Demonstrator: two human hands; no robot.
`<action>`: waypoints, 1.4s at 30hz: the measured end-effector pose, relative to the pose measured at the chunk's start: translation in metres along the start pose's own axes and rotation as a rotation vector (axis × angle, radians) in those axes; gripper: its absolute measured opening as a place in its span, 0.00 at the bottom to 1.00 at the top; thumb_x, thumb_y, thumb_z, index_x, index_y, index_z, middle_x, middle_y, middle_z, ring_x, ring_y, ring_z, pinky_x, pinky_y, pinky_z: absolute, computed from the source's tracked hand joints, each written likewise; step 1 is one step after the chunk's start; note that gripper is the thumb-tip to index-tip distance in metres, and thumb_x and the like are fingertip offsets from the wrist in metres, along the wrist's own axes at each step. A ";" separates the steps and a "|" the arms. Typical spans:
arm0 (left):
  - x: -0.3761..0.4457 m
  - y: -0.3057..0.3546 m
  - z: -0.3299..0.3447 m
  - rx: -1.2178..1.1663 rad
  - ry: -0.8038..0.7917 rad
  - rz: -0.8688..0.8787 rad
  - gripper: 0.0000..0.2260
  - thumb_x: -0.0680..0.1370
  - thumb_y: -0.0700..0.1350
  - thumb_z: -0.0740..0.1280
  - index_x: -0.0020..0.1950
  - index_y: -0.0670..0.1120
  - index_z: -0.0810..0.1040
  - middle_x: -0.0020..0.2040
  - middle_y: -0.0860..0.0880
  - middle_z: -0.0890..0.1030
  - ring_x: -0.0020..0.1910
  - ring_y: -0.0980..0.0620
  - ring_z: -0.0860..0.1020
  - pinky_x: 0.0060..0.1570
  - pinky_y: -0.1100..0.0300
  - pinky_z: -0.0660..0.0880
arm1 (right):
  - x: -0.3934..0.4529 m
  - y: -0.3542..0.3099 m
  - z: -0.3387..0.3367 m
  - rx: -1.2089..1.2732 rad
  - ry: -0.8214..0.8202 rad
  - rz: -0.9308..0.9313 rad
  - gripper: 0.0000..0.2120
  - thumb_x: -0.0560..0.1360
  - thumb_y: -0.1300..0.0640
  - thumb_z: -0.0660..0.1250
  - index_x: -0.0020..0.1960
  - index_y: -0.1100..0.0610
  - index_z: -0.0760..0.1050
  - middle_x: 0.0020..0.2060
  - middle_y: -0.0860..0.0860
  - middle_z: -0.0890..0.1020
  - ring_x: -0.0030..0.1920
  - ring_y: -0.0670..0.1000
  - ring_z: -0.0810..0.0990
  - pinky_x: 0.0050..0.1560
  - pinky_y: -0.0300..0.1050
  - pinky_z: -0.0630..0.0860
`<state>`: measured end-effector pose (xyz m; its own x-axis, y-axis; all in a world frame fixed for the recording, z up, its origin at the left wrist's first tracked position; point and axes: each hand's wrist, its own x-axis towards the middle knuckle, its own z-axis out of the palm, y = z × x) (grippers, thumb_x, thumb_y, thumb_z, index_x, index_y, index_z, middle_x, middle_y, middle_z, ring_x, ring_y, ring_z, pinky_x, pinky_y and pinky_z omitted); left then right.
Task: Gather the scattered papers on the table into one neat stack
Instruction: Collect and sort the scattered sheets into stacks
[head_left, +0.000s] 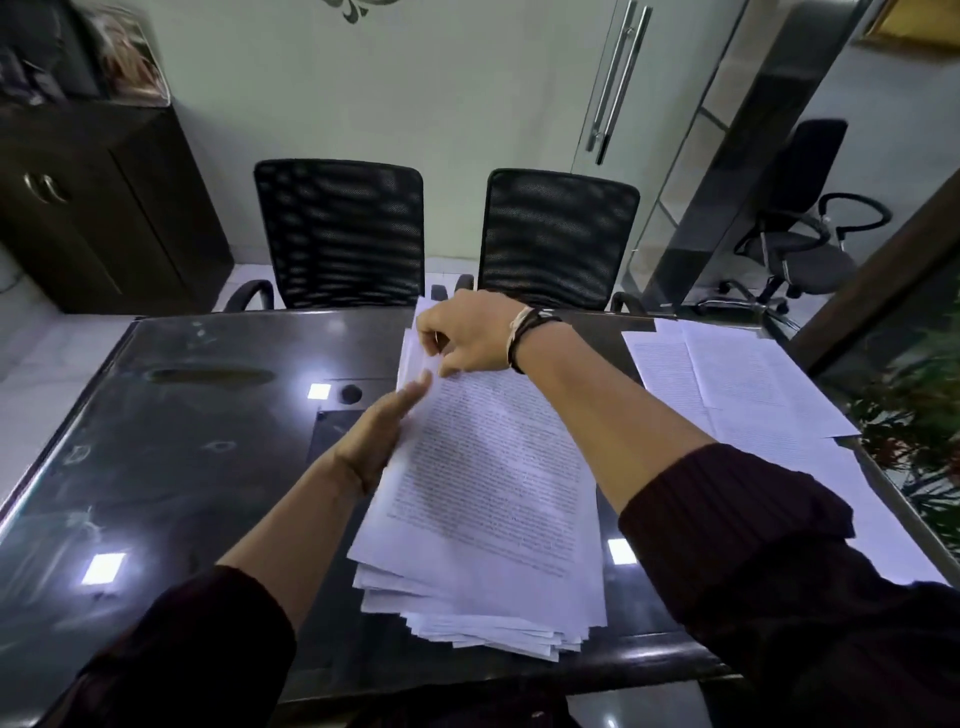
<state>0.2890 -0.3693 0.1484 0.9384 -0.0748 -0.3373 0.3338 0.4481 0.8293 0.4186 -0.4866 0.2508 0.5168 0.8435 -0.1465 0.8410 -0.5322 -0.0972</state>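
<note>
A thick, uneven pile of printed white papers (488, 499) lies in the middle of the dark glossy table (171, 467), its sheets fanned out at the near edge. My left hand (387, 434) is flat with fingers straight, pressed against the pile's left edge. My right hand (467, 332) reaches across the pile and pinches the far top corner of the upper sheets. More loose papers (737, 384) lie spread at the table's right side, apart from the pile.
Two black mesh chairs (337, 228) (558, 239) stand at the table's far edge. A dark cabinet (93, 208) is at the back left, another office chair (800, 234) behind glass at right, and a plant (914, 415) past the right edge.
</note>
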 end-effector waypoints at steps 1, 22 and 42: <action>0.001 -0.003 -0.001 0.013 0.007 0.005 0.12 0.81 0.46 0.71 0.61 0.42 0.83 0.57 0.40 0.86 0.49 0.44 0.87 0.50 0.50 0.84 | 0.001 -0.001 0.002 0.014 0.002 -0.005 0.13 0.72 0.55 0.74 0.55 0.51 0.76 0.40 0.42 0.76 0.49 0.50 0.77 0.42 0.44 0.67; 0.032 -0.041 -0.009 0.259 0.098 -0.053 0.17 0.75 0.40 0.77 0.64 0.40 0.82 0.58 0.40 0.86 0.57 0.36 0.85 0.58 0.36 0.82 | -0.133 0.050 0.178 1.481 0.388 0.604 0.20 0.72 0.60 0.78 0.62 0.56 0.79 0.55 0.50 0.87 0.56 0.53 0.86 0.58 0.57 0.82; 0.040 -0.018 0.001 0.026 0.121 0.018 0.17 0.73 0.38 0.76 0.61 0.35 0.82 0.58 0.36 0.86 0.52 0.38 0.86 0.48 0.46 0.83 | -0.110 0.135 0.085 1.201 0.549 0.621 0.25 0.70 0.37 0.76 0.61 0.47 0.74 0.47 0.46 0.82 0.43 0.48 0.79 0.45 0.43 0.76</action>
<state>0.3205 -0.3813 0.1205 0.9273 0.0418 -0.3719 0.3205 0.4248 0.8467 0.4618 -0.6574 0.1704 0.9657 0.2348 -0.1105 -0.0305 -0.3202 -0.9469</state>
